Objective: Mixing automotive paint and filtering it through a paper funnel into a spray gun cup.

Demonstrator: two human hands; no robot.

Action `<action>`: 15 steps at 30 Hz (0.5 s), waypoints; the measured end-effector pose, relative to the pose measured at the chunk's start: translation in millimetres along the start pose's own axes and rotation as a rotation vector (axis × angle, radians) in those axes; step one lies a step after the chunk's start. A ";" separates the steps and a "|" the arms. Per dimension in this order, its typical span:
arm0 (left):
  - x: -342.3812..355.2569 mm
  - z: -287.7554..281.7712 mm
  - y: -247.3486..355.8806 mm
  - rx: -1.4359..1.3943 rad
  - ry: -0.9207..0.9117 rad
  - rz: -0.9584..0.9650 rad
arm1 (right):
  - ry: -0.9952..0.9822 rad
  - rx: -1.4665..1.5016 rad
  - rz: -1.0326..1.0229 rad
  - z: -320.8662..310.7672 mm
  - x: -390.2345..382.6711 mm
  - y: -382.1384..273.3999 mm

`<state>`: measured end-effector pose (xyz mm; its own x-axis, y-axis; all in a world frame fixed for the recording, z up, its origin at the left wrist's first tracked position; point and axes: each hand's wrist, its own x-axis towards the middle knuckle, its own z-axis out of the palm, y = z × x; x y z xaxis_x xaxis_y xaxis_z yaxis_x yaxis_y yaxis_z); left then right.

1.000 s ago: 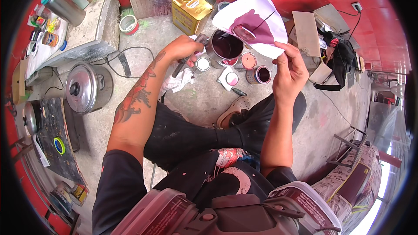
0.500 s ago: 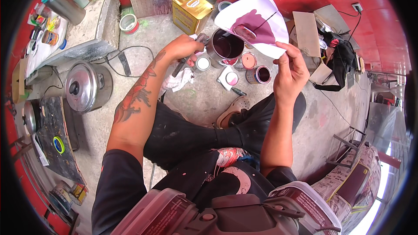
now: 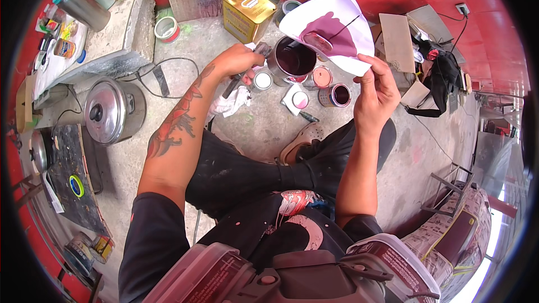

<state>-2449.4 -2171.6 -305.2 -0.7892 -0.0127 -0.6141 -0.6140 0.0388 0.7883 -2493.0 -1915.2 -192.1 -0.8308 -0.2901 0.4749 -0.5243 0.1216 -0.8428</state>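
White paper point(image 3: 359, 18), blotched purple, slants in the head view above the far right rim of a metal cup point(image 3: 276, 71) of dark liquid; whether the two touch cannot be told. The person's right hand point(image 3: 379, 81) has thumb and fingers pinched together on the paper's lower corner, and the sheet's length runs forward and left from them. The left hand point(image 3: 239, 63), nearer the cup, curls its fingers around a dark handle point(image 3: 231, 86) on the cup's left.
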 end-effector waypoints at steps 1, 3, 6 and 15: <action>0.0 0.2 0.0 0.004 -0.004 0.003 | 0.005 0.004 0.000 -0.5 -0.2 0.5; 0.0 0.5 0.1 0.009 -0.008 0.006 | 0.001 0.005 0.003 -1.4 -0.9 2.0; -0.2 0.9 -0.7 0.007 -0.002 0.006 | -0.014 -0.035 -0.037 -3.0 -0.3 5.5; 0.6 1.0 -1.5 0.029 -0.012 0.004 | 0.015 0.037 0.017 -1.4 -2.3 3.0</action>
<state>-2448.9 -2170.7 -306.8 -0.7911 -0.0008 -0.6116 -0.6103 0.0679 0.7893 -2493.0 -1912.9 -195.4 -0.8425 -0.2738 0.4639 -0.5030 0.0916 -0.8594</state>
